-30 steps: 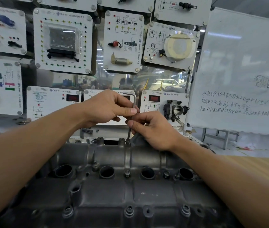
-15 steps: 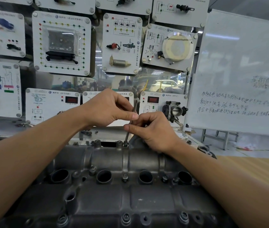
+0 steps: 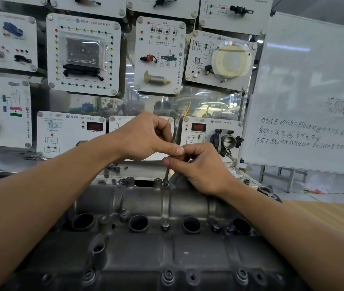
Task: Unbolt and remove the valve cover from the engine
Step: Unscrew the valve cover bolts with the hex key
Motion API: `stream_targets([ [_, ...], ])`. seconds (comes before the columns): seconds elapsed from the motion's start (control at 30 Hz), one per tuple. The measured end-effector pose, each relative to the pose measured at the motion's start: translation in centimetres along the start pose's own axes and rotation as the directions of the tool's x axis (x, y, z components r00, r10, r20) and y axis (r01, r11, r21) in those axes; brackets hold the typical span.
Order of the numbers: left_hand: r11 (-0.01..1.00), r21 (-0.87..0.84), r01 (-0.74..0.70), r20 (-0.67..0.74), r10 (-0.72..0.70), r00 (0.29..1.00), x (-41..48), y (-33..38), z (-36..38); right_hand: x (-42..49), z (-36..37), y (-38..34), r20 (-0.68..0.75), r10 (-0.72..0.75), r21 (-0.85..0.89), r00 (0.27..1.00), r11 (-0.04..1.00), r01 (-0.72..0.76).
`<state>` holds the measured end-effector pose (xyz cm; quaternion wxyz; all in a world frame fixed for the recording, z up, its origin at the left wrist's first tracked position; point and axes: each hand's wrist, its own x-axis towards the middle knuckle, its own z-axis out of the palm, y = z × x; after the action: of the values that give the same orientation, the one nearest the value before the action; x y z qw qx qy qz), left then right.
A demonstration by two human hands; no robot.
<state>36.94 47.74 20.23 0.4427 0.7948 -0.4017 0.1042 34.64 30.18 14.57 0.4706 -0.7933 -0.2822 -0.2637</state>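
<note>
A grey metal valve cover [image 3: 167, 253] fills the lower middle of the head view, with several round plug holes and bolts along its edges. A thin hex key [image 3: 167, 170] stands upright with its tip in a bolt [image 3: 165, 182] on the cover's far edge. My left hand [image 3: 143, 137] grips the key's upper part, thumb stretched to the right. Just below, my right hand [image 3: 200, 166] pinches the key's shaft between thumb and fingers. The key's top bend is mostly hidden by my left fingers.
Behind the engine stands a wall of white training panels [image 3: 83, 53] with mounted car parts, one carrying a throttle body [image 3: 226, 140]. A whiteboard [image 3: 305, 97] with handwriting stands at the right. A loose bolt [image 3: 114, 168] lies on the shelf behind. A wooden surface [image 3: 324, 217] lies right.
Both hands stay on the hex key at the same far-edge bolt. My left hand has turned with the key, so its bent top is now tucked behind my fingers.
</note>
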Motion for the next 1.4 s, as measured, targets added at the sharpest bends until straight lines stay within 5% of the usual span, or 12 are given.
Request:
stream_targets([
  [0.37,0.999,-0.044,0.028,0.146,-0.021,0.989,0.1,-0.7,-1.7,0.1,-0.2,-0.4,0.077,-0.033,-0.121,0.996,0.992,0.042],
  [0.97,0.999,-0.008,-0.039,0.075,0.04,0.996,-0.1,-0.4,-1.1,0.2,0.0,0.2,-0.013,-0.029,0.046,0.999,0.999,0.029],
  [1.4,1.0,0.001,0.013,0.153,-0.013,0.988,-0.2,-0.2,-1.8,0.2,-0.2,-0.1,0.03,-0.041,-0.018,0.999,0.999,0.042],
])
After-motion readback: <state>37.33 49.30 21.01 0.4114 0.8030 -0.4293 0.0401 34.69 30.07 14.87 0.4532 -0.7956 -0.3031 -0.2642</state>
